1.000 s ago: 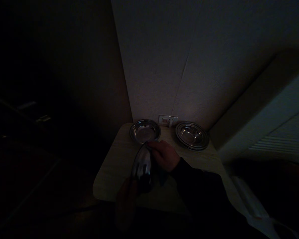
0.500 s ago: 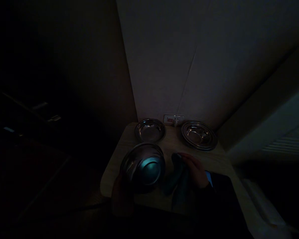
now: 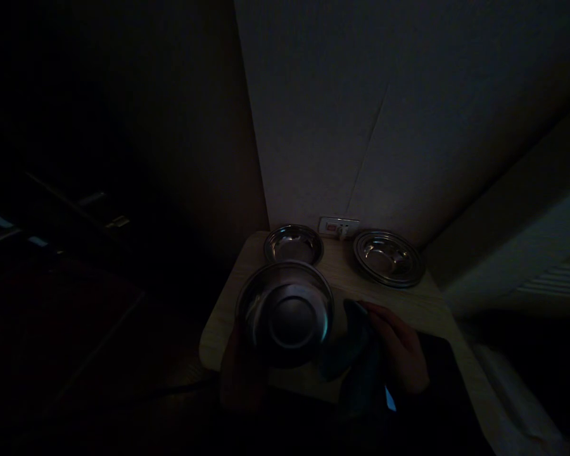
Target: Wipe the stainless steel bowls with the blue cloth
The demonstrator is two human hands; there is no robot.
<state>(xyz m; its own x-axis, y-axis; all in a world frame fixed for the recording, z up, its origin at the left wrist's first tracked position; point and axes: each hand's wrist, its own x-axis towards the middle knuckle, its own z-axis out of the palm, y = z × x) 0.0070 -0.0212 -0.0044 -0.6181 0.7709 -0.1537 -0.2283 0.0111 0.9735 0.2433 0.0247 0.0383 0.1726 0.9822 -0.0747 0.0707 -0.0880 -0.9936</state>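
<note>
A shiny metal bowl (image 3: 292, 320) is held up over the near part of the small wooden table (image 3: 228, 304). My left hand (image 3: 240, 370) grips its lower left rim; the fingers are mostly lost in the dark. To the right of the bowl, my right hand (image 3: 401, 348) is closed on a dark bluish-green cloth (image 3: 361, 354), which hangs down in folds. The cloth and the bowl are apart or barely touching; the dimness hides which.
Behind the held bowl stands another metal bowl (image 3: 293, 246). A stack of metal bowls (image 3: 388, 258) sits at the back right. A wall socket (image 3: 339, 227) with a plug is between them. A dark flat object (image 3: 439, 373) lies at the right front.
The held bowl has turned, its round base now facing me more squarely. My right hand with the cloth has shifted slightly right and down. The whole view has swung a little.
</note>
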